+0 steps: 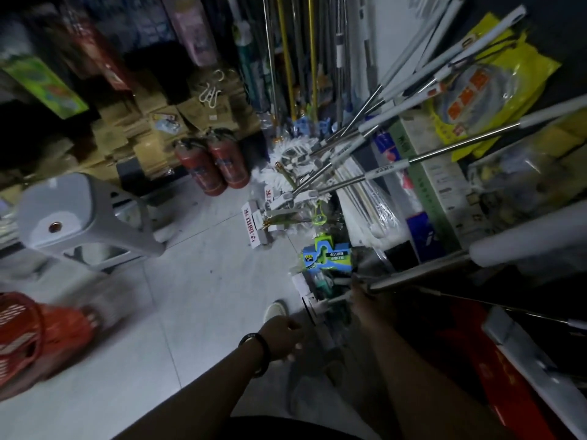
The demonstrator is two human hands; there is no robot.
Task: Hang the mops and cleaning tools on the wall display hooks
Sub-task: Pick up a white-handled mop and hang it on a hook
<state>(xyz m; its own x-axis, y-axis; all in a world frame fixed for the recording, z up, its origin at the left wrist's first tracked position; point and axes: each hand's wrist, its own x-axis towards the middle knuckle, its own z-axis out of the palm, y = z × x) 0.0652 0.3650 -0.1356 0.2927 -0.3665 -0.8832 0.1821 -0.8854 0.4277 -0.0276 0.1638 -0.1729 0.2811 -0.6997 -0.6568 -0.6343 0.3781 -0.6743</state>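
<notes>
1. The right hand (365, 295) is closed around a metal mop handle (413, 276) low by the shelf on the right.
2. The left hand (282, 339), with a dark wristband (257, 350), hangs above the floor with fingers loosely curled, holding nothing.
3. More mops (359, 144) lean in a bundle against the shelf, heads on the tiled floor (203, 281).
4. Two red fire extinguishers (211, 166) stand behind, beside a grey stool (85, 217).
</notes>
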